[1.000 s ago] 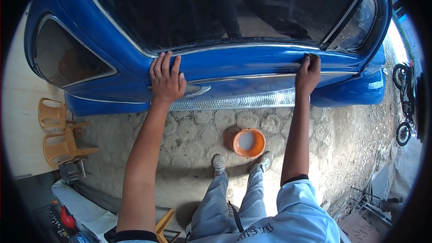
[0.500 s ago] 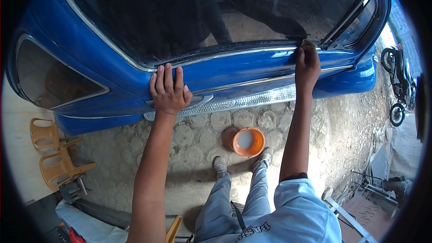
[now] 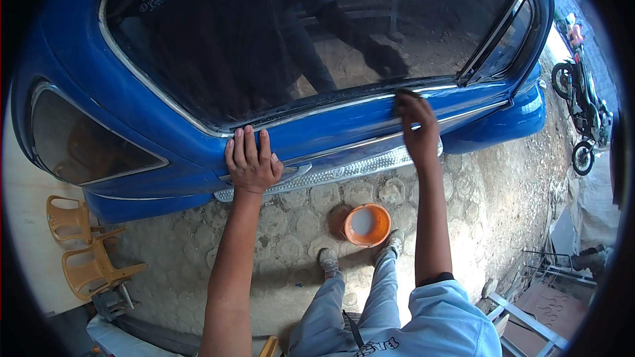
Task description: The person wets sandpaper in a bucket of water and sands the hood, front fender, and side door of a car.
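A blue car door with a chrome strip below its dark window fills the upper part of the head view. My left hand lies flat on the blue panel, fingers stretched toward the window's lower edge, just above the door handle. My right hand is closed around a small dark pad, which is at the chrome trim under the window. The fingers cover much of the pad, so its exact kind is unclear.
An orange bucket of cloudy water stands on the paving by my feet. Tan plastic chairs are at the left. A motorcycle is parked at the far right, with a metal frame at the lower right.
My right hand has moved left along the window trim with the pad. My left hand stays on the door. The whole view has shifted slightly, the car now sitting lower.
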The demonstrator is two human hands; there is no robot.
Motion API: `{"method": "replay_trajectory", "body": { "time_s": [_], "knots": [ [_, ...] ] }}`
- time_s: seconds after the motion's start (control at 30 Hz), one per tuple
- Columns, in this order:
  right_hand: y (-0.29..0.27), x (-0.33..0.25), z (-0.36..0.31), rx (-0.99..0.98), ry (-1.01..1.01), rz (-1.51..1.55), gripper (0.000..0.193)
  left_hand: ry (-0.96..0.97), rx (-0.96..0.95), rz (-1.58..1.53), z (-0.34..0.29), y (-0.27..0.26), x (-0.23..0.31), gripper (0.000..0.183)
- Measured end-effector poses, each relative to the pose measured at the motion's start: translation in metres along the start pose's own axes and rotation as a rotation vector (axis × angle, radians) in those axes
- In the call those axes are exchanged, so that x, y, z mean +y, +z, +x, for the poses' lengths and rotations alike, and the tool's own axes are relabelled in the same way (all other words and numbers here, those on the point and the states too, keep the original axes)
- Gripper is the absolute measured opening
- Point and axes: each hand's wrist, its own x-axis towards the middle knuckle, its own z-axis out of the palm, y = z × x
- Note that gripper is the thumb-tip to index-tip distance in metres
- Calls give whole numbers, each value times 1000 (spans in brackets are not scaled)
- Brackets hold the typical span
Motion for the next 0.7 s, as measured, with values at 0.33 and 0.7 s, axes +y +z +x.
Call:
{"method": "replay_trajectory", "body": {
  "time_s": [0.33, 0.7],
  "knots": [
    [69, -73, -23, -197, -229, -36, 30, 32, -16, 22, -6, -3, -13, 53],
    [16, -15, -25, 4, 249, -13, 26, 19, -15, -24, -1, 1, 6, 54]
  ]
}}
